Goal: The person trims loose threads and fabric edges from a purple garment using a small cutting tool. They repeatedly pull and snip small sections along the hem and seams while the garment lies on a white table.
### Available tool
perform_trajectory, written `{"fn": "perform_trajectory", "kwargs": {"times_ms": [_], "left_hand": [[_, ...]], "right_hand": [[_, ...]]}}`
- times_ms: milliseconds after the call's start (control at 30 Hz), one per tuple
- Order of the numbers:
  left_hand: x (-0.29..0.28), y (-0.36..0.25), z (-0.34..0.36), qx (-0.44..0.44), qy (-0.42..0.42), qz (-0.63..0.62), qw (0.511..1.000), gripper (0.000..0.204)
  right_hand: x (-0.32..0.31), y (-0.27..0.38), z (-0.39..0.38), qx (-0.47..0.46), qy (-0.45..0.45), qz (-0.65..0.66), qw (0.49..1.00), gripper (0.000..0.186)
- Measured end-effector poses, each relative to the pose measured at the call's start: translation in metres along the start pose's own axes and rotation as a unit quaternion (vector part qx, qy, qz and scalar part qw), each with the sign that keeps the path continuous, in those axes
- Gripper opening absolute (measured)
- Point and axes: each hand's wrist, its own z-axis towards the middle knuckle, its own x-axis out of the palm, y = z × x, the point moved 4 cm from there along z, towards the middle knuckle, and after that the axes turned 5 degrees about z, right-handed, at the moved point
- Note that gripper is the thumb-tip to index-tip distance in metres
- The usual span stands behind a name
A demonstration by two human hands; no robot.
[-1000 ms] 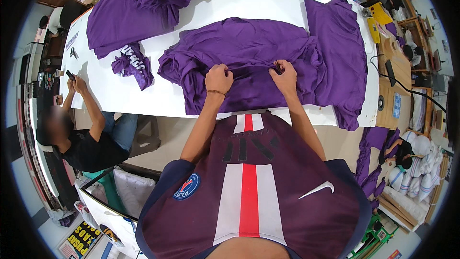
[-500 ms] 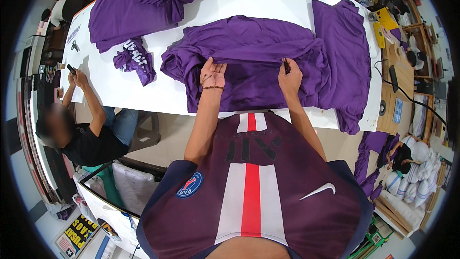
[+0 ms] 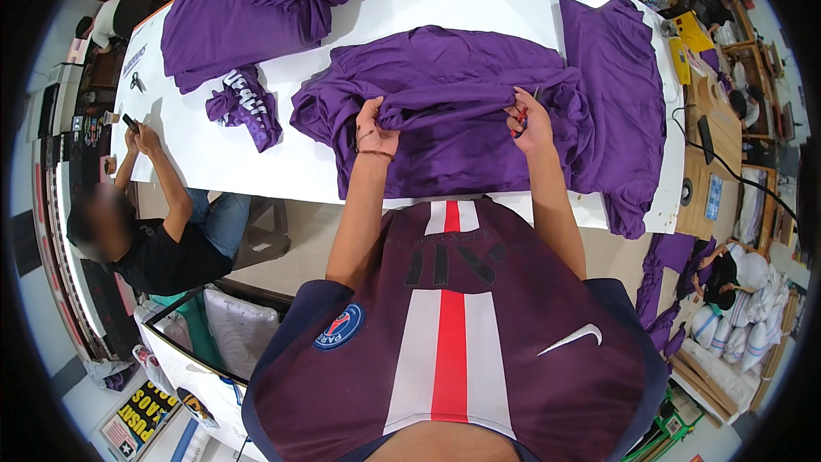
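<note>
A purple T-shirt lies spread and bunched on the white table before me. My left hand grips one end of a lifted fold of it, fingers curled under the cloth and thumb on top. At the other end of that fold my right hand is closed round small scissors with red and black handles. A dark tip shows past those fingers; whether they also pinch the cloth is hard to make out. The raised fold stretches between both hands.
A pile of purple shirts sits far left, with a crumpled printed purple piece below it. More purple shirts lie at right. Black scissors rest near the left edge, where a seated person holds a phone.
The fold has been lifted and gathered between my hands. My left hand has turned and closed on the cloth. My right hand has moved slightly up and right, and the scissors' red handles now show.
</note>
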Motion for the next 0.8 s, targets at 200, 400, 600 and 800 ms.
{"fn": "perform_trajectory", "kwargs": {"times_ms": [200,400,600,800], "left_hand": [[-0.008,0.003,0.011,-0.024,0.029,0.0,0.999,0.008],[-0.01,0.002,0.014,-0.024,0.043,0.016,0.999,0.011],[-0.008,0.001,0.008,-0.042,0.062,0.025,0.997,0.014],[-0.014,-0.001,0.012,-0.052,0.106,0.054,0.992,0.019]], "right_hand": [[0.0,0.008,-0.006,0.011,0.033,0.001,0.999,0.016],[0.002,0.012,-0.015,-0.018,0.072,-0.023,0.997,0.018],[0.003,0.013,-0.019,-0.025,0.104,-0.013,0.994,0.023],[0.008,0.015,-0.025,-0.032,0.114,-0.027,0.993,0.027]]}}
